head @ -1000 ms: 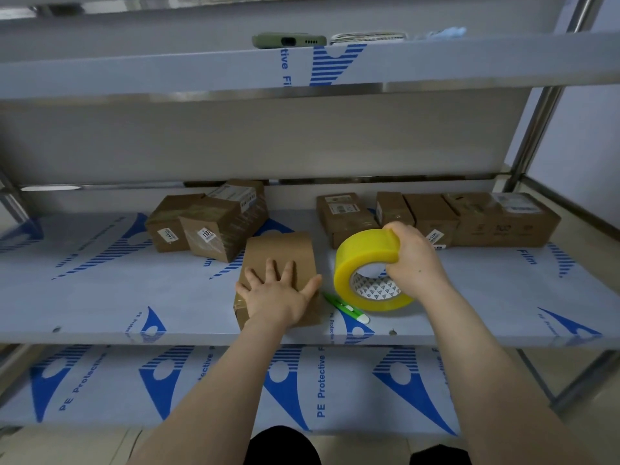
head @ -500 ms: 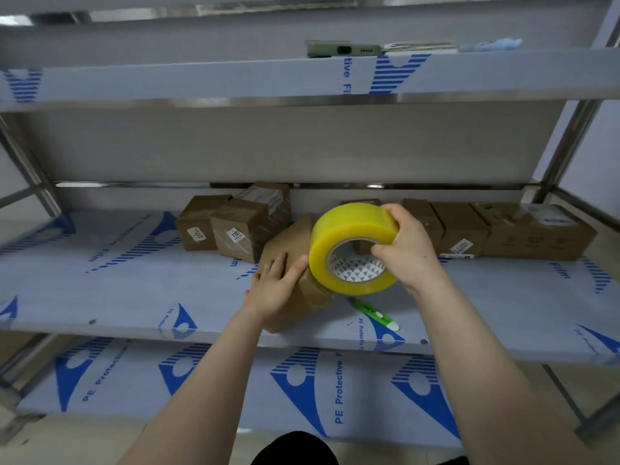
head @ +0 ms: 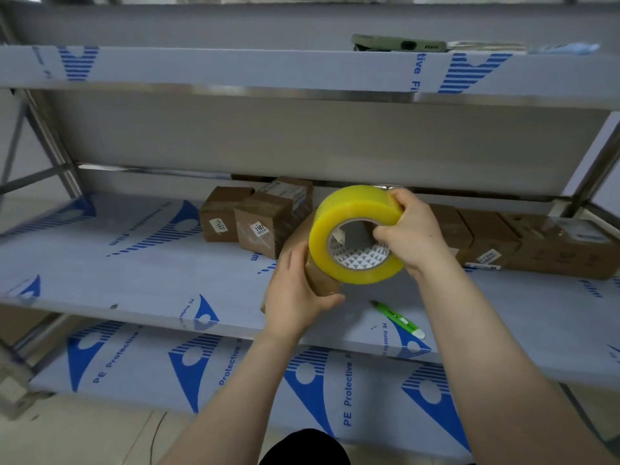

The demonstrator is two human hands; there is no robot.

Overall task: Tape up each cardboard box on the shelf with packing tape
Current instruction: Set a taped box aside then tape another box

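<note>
Left hand [head: 295, 297] gripped a tilted brown cardboard box [head: 320, 281]; right hand [head: 414, 236] clamped the round yellow tape roll [head: 355, 209] beside it; the tilt risked a slip.

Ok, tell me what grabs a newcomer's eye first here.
The yellow tape roll, gripped by the right hand, dominates mid-frame above the shelf. Beside it the left hand grips a cardboard box; a green pen-like tool lies on the shelf just below.

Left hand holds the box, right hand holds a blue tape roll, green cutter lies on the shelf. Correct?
No: the head view shows the tape roll is yellow, not blue. Rest stands: left hand on box, right hand on roll, green cutter on shelf.
</note>
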